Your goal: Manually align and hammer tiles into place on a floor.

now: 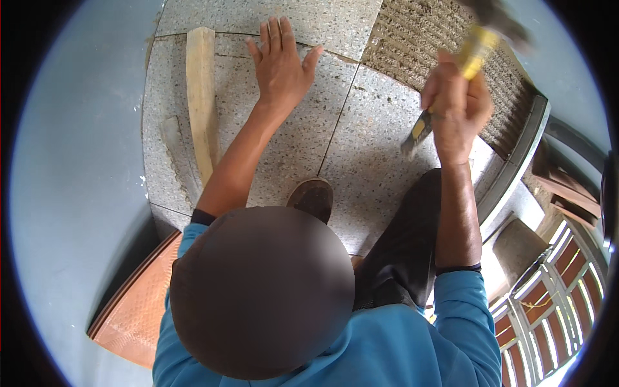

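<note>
Your right hand (456,106) wraps its fingers closed around the handle of a hammer (478,55), which slants up and to the right above the tile floor (374,129). The hammer's dark head is blurred and shows over the floor's far right corner, past a ridged brown patch (419,32); the handle's lower end juts out below your fist toward the left.

Your left hand (282,77) is palm down near the floor's far edge, fingers straight and thumb spread, holding nothing. It spans the joint between two speckled tiles; you look to be resting it there, though the contact under the palm is hidden.

Left of that hand, a wooden plank (201,84) lies lengthwise near the floor's left edge, its near end behind your forearm. A grey strip with a jagged side (173,138) lies just beside it, nearer the blue-grey wall (77,129). Your shoe (316,195) shows at the near side, between your arms.
</note>
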`<action>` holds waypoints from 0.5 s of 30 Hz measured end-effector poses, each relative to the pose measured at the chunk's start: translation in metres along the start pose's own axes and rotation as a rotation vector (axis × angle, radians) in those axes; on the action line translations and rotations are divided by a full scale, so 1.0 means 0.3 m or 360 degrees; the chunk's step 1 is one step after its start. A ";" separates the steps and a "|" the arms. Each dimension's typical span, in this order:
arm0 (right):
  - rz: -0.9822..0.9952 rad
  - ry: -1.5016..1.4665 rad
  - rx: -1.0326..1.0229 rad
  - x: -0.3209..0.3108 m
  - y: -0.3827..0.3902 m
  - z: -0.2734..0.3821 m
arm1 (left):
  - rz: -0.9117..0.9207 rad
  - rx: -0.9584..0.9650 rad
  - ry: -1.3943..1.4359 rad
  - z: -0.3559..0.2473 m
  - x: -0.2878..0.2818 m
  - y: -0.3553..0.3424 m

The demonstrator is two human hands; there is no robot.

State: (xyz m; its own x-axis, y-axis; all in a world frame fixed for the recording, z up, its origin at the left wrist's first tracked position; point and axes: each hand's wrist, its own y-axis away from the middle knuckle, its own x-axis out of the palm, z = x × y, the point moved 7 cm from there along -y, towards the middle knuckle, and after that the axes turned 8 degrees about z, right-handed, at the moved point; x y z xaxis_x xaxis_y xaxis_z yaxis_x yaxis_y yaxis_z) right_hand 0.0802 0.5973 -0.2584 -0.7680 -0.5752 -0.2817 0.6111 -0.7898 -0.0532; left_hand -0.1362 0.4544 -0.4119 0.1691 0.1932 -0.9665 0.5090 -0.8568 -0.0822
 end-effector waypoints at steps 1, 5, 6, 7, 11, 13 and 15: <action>-0.0020 -0.0138 -0.0375 -0.013 -0.039 0.073 | -0.0076 0.0009 0.0056 -0.002 0.018 -0.016; 0.0013 0.0341 -0.0876 -0.020 -0.129 0.253 | -0.0113 -0.0016 0.0151 0.011 0.074 -0.047; 0.0026 0.0345 -0.0875 0.005 -0.147 0.260 | -0.0033 -0.0067 0.0095 0.015 0.088 -0.048; 0.0032 0.0069 -0.0724 0.025 -0.178 0.240 | -0.0146 -0.0025 0.0162 0.007 0.070 -0.042; 0.0163 0.0103 -0.0530 0.129 -0.177 0.212 | -0.0119 -0.0100 0.0115 -0.019 0.039 -0.035; 0.0161 -0.0261 -0.0554 0.201 -0.190 0.174 | -0.0057 -0.0208 0.0035 -0.011 0.017 -0.038; 0.0276 -0.0180 -0.0467 0.227 -0.199 0.145 | 0.0084 -0.0167 0.0173 -0.018 0.018 -0.043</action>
State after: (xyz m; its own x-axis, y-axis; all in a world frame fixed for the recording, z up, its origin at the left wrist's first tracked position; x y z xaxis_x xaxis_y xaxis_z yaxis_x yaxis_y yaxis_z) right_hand -0.0169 0.5959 -0.2326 -0.6542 -0.7283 -0.2038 0.7508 -0.5929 -0.2913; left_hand -0.1373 0.4691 -0.4146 0.2855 0.2047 -0.9363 0.5816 -0.8135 -0.0005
